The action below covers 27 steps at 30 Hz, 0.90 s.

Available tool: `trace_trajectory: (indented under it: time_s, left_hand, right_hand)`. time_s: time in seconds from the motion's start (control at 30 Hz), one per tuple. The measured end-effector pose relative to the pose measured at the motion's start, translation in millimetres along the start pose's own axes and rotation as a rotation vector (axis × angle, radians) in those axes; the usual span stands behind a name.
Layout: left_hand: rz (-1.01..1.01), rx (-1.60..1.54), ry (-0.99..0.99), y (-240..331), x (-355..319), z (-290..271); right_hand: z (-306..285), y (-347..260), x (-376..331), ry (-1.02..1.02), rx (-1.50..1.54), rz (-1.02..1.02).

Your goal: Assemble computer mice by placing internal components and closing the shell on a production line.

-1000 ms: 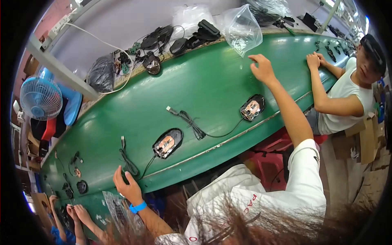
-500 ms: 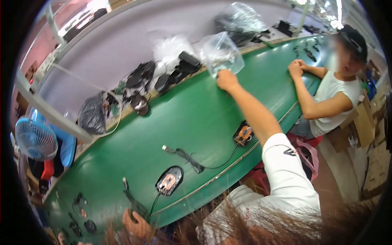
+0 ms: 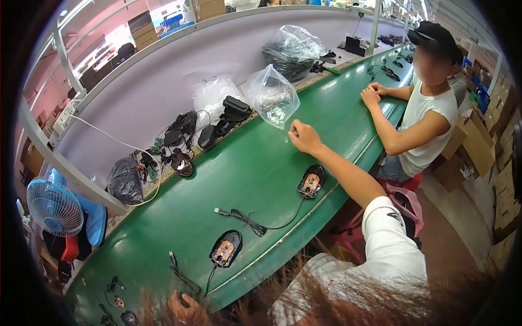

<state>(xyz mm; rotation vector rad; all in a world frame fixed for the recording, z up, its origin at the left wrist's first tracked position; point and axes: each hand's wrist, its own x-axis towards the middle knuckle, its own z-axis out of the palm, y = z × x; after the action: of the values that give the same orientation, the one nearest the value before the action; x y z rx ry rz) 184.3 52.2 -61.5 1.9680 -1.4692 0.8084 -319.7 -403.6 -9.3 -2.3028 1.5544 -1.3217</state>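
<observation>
My right hand (image 3: 306,137) is reached out over the green bench, its fingers closed; whatever they may hold is too small to name. Just beyond it stands a clear plastic bag (image 3: 272,100) with small pale parts inside. At the lower edge my left hand (image 3: 186,307) shows only partly behind hair, fingers curled around something dark. Beside that hand lies a bundled black cable (image 3: 186,280). One opened computer mouse (image 3: 225,249) rests near the bench's front edge, its inside showing. Farther right is a second opened mouse (image 3: 311,182), its cable (image 3: 244,220) stretched leftward.
Along the back ledge are mouse shells (image 3: 182,162), a black bag (image 3: 125,180), white plastic wrap (image 3: 217,100) and a large clear bag (image 3: 293,51). A blue fan (image 3: 54,206) stands left. At right sits a co-worker (image 3: 429,108), hands together on the bench.
My right hand has drawn back from the clear bag, which now stands apart from it. My left hand has sunk lower in the picture. The view has shifted; both mice lie as before.
</observation>
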Motion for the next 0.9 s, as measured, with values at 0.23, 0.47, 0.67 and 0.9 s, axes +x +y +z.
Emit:
trace_trajectory:
  time_s: [0.23,0.47,0.67,0.9]
  left_hand:
    - [-0.283,-0.042,-0.158,47.2,-1.2,-14.8]
    - [-0.278,-0.082,-0.17,55.0,1.5,-17.4]
    - [-0.386,-0.125,-0.19,45.0,-1.5,-15.7]
    - [-0.332,-0.127,-0.244,52.6,4.4,-23.9]
  right_hand:
    - [-19.1,42.9,-37.7,0.008,0.192,0.116]
    - [-16.8,48.6,-42.3,0.109,0.178,0.047]
    - [-26.1,38.9,-44.1,0.044,0.145,0.18]
    - [-28.8,34.4,-43.4,0.028,0.197,0.163]
